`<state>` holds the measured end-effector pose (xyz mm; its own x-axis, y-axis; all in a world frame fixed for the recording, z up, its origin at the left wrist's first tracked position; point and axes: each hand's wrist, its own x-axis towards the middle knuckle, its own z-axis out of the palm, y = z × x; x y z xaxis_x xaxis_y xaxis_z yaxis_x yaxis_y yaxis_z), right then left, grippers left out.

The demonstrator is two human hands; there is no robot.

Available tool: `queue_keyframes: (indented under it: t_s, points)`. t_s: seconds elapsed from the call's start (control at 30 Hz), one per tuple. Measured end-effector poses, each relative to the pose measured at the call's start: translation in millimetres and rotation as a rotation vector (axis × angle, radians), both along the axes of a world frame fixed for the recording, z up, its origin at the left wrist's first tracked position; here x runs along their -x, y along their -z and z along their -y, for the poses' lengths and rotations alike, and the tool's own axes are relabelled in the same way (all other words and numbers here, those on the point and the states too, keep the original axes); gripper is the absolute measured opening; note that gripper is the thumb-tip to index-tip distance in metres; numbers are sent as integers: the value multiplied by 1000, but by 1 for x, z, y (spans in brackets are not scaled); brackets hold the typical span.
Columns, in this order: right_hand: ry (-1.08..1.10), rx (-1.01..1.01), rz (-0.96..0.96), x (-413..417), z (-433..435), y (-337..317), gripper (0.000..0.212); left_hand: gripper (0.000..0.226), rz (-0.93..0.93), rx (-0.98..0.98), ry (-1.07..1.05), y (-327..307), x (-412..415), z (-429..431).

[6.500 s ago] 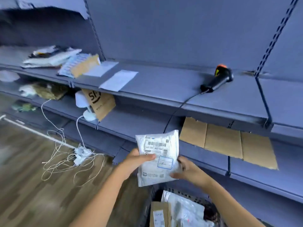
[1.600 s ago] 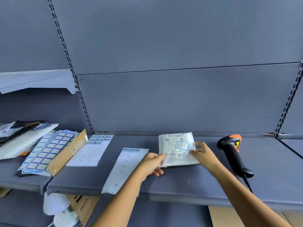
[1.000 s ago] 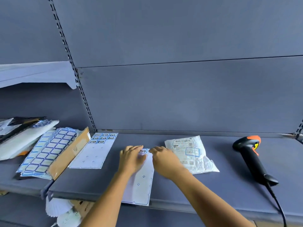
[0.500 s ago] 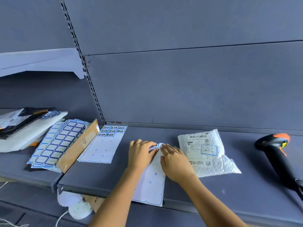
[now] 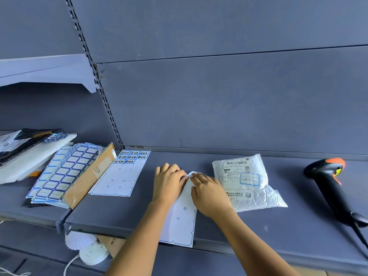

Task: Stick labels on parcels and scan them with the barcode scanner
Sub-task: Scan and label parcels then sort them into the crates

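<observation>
**Label at the peel; sticking and scanning still ahead**

My left hand (image 5: pixel 169 182) grips the top of the label sheet (image 5: pixel 179 222). My right hand (image 5: pixel 209 194) pinches a label (image 5: pixel 192 173) curled up from it. The parcel (image 5: pixel 245 182) lies flat just beside, unheld. The barcode scanner (image 5: pixel 330 186) lies untouched at far right. Sticking and scanning remain, I judge.

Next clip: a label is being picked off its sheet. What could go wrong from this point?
1. The white, mostly emptied label sheet overhangs the grey shelf's front edge; it may slide off once the left hand and right hand let go.
2. The fingers of both hands pinch its curled top corner; the sticker might fold onto itself.
3. The white plastic parcel already carries a blue-framed label below its barcode; another one could cover the barcode.
</observation>
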<state>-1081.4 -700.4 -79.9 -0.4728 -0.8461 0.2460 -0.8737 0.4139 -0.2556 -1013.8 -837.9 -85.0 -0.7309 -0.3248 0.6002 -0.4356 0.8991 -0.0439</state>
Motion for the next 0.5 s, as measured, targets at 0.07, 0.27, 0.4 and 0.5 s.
queue_keyframes:
  t_s: [0.07,0.27,0.4,0.5]
  points:
    - [-3,-3,2,1,0,-1,82,20,1,13,-8,1,0,0]
    - [-1,-25,1,0,-1,-3,78,16,23,-70,37,0,1,1]
    - [28,-58,29,0,-3,-6,48,12,-19,-252,91,2,0,3]
    - [27,-55,35,-1,-4,-7,45,20,-47,-390,88,3,0,6]
